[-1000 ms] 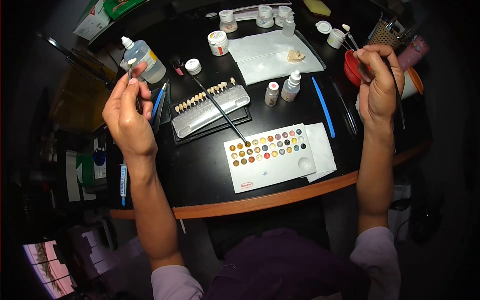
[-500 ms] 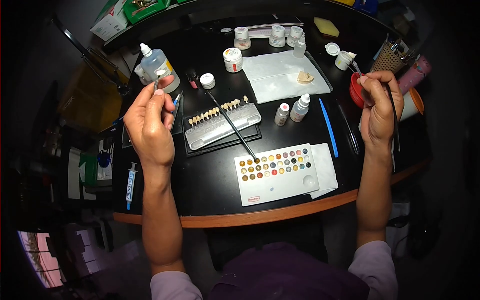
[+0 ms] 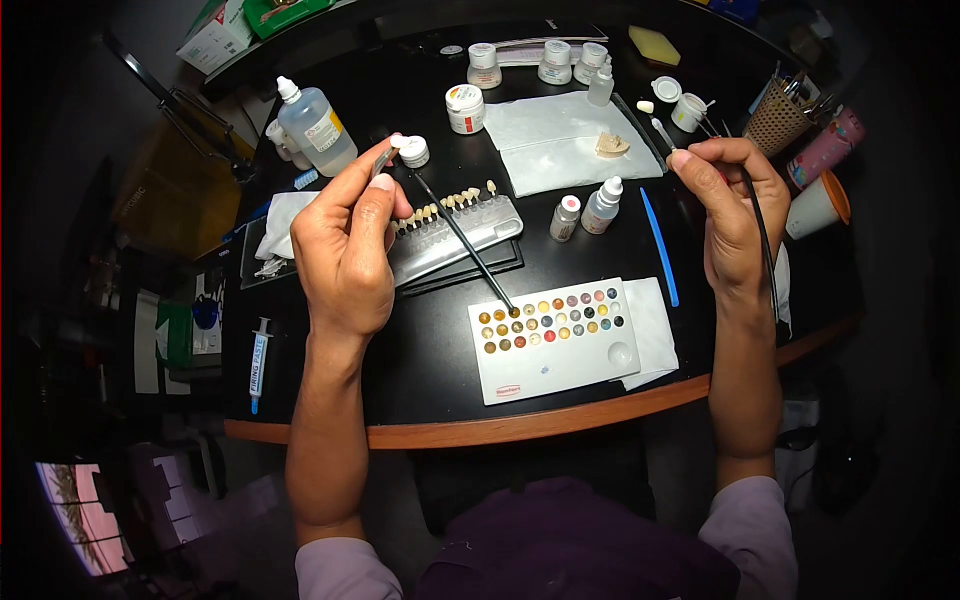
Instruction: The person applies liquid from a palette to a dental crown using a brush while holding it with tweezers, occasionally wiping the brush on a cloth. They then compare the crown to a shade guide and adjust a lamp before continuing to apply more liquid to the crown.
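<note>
My left hand is closed on slim metal tweezers. A small white piece, perhaps a dental crown, shows at their tip in front of a small white-lidded jar. My right hand pinches what looks like a tooth shade tab on a short stem pointing up and left. Along the same palm hangs a thin dark brush handle; its other end cannot be made out. Behind my left hand lies a shade guide with a row of tooth tabs. A dark brush rests across it, its end on the paint palette.
A large bottle stands at the left, near a firing paste syringe. Two small bottles and a blue stick are mid-table. White paper bears a beige model piece. Brushes fill a woven holder.
My left hand has moved right and slightly down with the tweezers, now overlapping the shade guide. My right hand has shifted left, carrying the shade tab and brush away from the open jar.
</note>
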Demonstrator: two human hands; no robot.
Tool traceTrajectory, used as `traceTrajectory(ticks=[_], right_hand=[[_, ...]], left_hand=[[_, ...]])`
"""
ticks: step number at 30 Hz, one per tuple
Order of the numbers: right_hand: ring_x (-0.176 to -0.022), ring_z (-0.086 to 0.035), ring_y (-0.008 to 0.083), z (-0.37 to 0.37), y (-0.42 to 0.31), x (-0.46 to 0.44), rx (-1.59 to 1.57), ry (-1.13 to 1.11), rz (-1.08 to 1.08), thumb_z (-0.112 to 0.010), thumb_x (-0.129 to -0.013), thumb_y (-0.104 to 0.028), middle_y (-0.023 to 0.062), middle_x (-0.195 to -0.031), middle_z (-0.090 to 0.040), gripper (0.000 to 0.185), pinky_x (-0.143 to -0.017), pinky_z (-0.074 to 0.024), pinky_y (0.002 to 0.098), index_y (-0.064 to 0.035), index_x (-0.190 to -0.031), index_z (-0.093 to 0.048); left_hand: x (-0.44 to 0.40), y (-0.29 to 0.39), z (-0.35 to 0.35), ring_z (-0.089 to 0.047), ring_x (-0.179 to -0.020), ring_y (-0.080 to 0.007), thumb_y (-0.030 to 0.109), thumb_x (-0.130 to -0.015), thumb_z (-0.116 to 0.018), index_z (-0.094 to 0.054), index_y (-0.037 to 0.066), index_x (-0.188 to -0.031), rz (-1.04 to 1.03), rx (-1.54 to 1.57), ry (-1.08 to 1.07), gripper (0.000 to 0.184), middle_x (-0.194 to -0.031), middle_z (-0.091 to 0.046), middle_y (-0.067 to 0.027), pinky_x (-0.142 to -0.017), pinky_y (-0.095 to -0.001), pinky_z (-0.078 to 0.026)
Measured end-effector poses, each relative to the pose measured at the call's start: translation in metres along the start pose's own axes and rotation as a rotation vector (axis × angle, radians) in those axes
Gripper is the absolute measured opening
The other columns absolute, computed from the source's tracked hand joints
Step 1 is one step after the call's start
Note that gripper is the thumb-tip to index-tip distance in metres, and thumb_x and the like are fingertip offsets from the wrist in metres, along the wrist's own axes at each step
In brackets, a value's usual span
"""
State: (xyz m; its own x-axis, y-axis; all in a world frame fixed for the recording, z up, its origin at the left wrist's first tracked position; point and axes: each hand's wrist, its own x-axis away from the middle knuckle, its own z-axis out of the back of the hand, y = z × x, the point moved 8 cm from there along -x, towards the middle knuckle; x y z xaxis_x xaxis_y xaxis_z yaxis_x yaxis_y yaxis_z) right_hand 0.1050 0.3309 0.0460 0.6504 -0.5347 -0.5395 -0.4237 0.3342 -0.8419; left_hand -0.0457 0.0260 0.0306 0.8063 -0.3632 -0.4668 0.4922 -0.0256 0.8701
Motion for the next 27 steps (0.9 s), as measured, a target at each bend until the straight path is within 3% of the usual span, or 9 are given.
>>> traceTrajectory(ticks=[3, 8, 11, 14, 15, 17, 19, 27], right_hand=[[-0.081, -0.068, 0.0083, -0.012, -0.001, 0.007, 0.003, -0.073, -0.045, -0.082, -0.090, 0.004, 0.0063, -0.090, -0.075, 0.011, -0.076, -0.0532, 0.0207, 0.0011, -0.099, -0.075], [-0.082, -0.074, 0.0103, -0.033, -0.010, 0.016, -0.050, -0.186, -0.001, -0.082, -0.090, 0.007, 0.0104, -0.090, -0.077, 0.013, -0.075, -0.0602, 0.0206, 0.0036, -0.100, -0.073], [-0.081, -0.074, 0.0107, -0.043, -0.015, 0.022, -0.025, -0.236, -0.004, -0.081, -0.091, 0.007, 0.0108, -0.089, -0.076, 0.013, -0.073, -0.0601, 0.0205, 0.0035, -0.100, -0.073], [-0.080, -0.073, 0.0089, -0.051, -0.012, 0.026, -0.066, -0.276, -0.005, -0.081, -0.090, 0.008, 0.0102, -0.089, -0.076, 0.012, -0.069, -0.0587, 0.0196, 0.0039, -0.098, -0.073], [-0.081, -0.073, 0.0085, -0.054, -0.011, 0.028, -0.070, -0.294, -0.001, -0.081, -0.090, 0.009, 0.0101, -0.088, -0.076, 0.012, -0.069, -0.0583, 0.0193, 0.0040, -0.098, -0.073], [-0.067, -0.061, -0.0004, -0.059, -0.003, 0.034, -0.075, -0.322, -0.069, -0.085, -0.088, 0.005, 0.0052, -0.084, -0.074, 0.012, -0.057, -0.0428, 0.0145, 0.0019, -0.094, -0.075], [-0.061, -0.053, -0.0028, -0.066, -0.001, 0.044, -0.077, -0.370, -0.160, -0.086, -0.086, 0.003, 0.0024, -0.080, -0.073, 0.012, -0.053, -0.0360, 0.0148, 0.0006, -0.091, -0.076], [-0.060, -0.051, -0.0031, -0.078, 0.005, 0.055, -0.009, -0.417, -0.219, -0.086, -0.087, 0.001, 0.0005, -0.075, -0.071, 0.009, -0.052, -0.0341, 0.0163, 0.0005, -0.089, -0.077]], left_hand=[[0.002, 0.003, -0.005, -0.047, -0.061, -0.0006, 0.006, -0.105, -0.054, -0.068, -0.008, -0.138, -0.030, -0.046, -0.029, 0.039, -0.081, -0.068, -0.0032, -0.054, -0.0195, -0.032], [0.003, 0.002, -0.010, -0.063, -0.073, -0.0105, 0.008, -0.101, -0.058, -0.072, -0.007, -0.133, -0.060, -0.108, -0.056, 0.038, -0.081, -0.071, -0.0064, -0.067, -0.0260, -0.047], [0.004, 0.005, -0.013, -0.065, -0.073, -0.0114, 0.008, -0.100, -0.059, -0.073, -0.007, -0.132, -0.066, -0.154, -0.067, 0.038, -0.081, -0.072, -0.0084, -0.067, -0.0261, -0.048], [0.007, 0.004, -0.018, -0.043, -0.059, -0.0010, 0.010, -0.105, -0.054, -0.068, -0.003, -0.141, -0.068, -0.178, -0.132, 0.042, -0.080, -0.067, -0.0028, -0.054, -0.0201, -0.031], [0.007, 0.007, -0.022, -0.044, -0.059, -0.0019, 0.010, -0.104, -0.054, -0.069, -0.003, -0.141, -0.127, -0.208, -0.171, 0.042, -0.081, -0.068, -0.0033, -0.054, -0.0211, -0.033], [0.009, 0.012, -0.027, -0.047, -0.059, -0.0036, 0.008, -0.102, -0.055, -0.070, -0.004, -0.139, -0.245, -0.267, -0.248, 0.041, -0.082, -0.070, -0.0045, -0.055, -0.0232, -0.035], [0.011, 0.015, -0.032, -0.053, -0.060, -0.0072, 0.007, -0.099, -0.057, -0.071, -0.005, -0.137, -0.248, -0.305, -0.312, 0.042, -0.081, -0.072, -0.0076, -0.056, -0.0260, -0.040], [0.010, 0.011, -0.037, -0.057, -0.060, -0.0112, 0.006, -0.096, -0.058, -0.072, -0.012, -0.130, -0.234, -0.341, -0.360, 0.041, -0.074, -0.067, -0.0084, -0.057, -0.0288, -0.043]])
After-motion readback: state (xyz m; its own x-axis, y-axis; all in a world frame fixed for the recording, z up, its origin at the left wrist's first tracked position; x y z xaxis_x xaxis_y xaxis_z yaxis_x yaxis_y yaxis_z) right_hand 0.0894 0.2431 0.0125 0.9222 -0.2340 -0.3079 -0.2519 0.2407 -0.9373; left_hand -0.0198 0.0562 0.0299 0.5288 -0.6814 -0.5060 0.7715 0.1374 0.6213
